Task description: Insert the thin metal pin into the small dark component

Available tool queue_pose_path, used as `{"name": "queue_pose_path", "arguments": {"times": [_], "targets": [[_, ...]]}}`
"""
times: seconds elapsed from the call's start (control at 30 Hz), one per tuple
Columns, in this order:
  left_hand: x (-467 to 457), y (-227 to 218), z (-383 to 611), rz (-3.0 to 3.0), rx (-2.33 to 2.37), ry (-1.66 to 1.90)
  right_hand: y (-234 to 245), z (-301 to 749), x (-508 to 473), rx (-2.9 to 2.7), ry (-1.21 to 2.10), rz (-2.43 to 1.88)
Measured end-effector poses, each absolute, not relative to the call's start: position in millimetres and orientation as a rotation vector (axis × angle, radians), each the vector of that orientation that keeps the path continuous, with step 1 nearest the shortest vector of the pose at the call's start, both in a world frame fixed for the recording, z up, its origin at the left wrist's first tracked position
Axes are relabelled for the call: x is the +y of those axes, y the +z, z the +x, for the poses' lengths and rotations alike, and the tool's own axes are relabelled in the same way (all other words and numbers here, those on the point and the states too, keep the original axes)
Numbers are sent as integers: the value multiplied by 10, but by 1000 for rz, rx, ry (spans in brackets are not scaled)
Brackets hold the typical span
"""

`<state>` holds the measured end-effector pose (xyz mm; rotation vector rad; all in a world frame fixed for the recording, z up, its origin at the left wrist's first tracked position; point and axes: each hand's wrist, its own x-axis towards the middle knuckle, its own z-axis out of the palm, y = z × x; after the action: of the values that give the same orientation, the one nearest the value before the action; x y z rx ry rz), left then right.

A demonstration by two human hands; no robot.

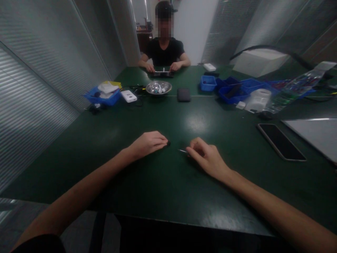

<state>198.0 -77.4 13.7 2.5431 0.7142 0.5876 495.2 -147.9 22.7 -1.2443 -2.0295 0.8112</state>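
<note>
Pinched at the fingertips of my left hand (150, 143) is a small dark piece (169, 143), too small to name. My right hand (206, 154) grips a thin, pointed metal tool (182, 151) between thumb and fingers, its tip directed left towards the dark piece. A short gap separates the tip from the piece. Both hands are low over the green table (158, 182), and most of the tool is hidden inside my right hand.
A smartphone (281, 142) lies on the right beside a pale flat board (316, 133). Farther back are a metal bowl (158, 92), a black square box (183, 95), blue bins (233, 96), a plastic bottle (295, 88) and a blue tray (110, 100). Another person (164, 52) sits opposite.
</note>
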Motion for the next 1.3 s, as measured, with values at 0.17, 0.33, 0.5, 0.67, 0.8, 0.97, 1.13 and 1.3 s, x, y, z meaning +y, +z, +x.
{"name": "queue_pose_path", "arguments": {"times": [0.17, 0.33, 0.5, 0.67, 0.8, 0.97, 1.13, 1.3], "targets": [[-948, 119, 2233, 2334, 682, 592, 241, 4944, -1484, -2167, 705, -1122], [-946, 141, 2253, 2314, 657, 564, 219, 4940, -1475, -2236, 700, -1096], [-951, 147, 2249, 2307, 631, 539, 196, 4937, -1467, -2256, 710, -1095], [-951, 135, 2243, 2282, 628, 554, 191, 4910, -1460, -2247, 702, -1099], [-943, 126, 2238, 2268, 618, 558, 199, 4829, -1455, -2186, 746, -1073], [-944, 135, 2243, 2277, 615, 552, 182, 4762, -1454, -2184, 727, -1040], [-944, 217, 2193, 2318, 553, 488, 174, 4841, -1465, -2146, 729, -1095], [-825, 264, 1993, 2306, 547, 397, 191, 4888, -1474, -2140, 743, -1109]]}}
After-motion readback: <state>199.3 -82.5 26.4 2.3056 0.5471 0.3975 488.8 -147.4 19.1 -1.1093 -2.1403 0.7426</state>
